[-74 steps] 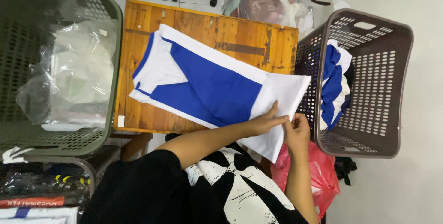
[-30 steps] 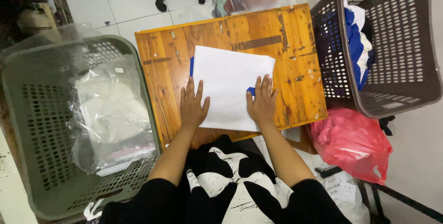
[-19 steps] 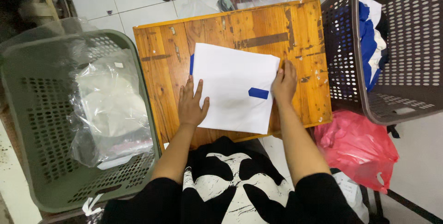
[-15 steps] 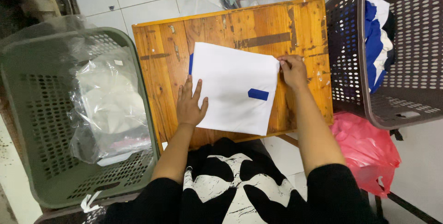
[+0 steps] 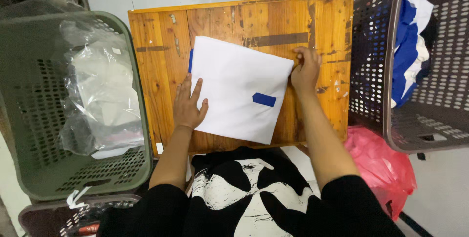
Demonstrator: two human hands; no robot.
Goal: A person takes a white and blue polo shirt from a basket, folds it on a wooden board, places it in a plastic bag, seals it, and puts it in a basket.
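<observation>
A left hand (image 5: pixel 188 105) lies flat, unclenched, on a folded white garment (image 5: pixel 239 88) (blue tab showing); the right hand (image 5: pixel 305 66) pinches its far corner on the wooden table (image 5: pixel 156 46).

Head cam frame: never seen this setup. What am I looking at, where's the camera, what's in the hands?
No machine: a person's two bare hands, filmed looking down from a camera on their head. A folded white garment with a blue tab lies on a wooden table. The left hand lies flat on its left edge; the right hand pinches its far right corner. A green basket holding clear plastic bags stands left, a brown basket with blue-and-white clothes right.
</observation>
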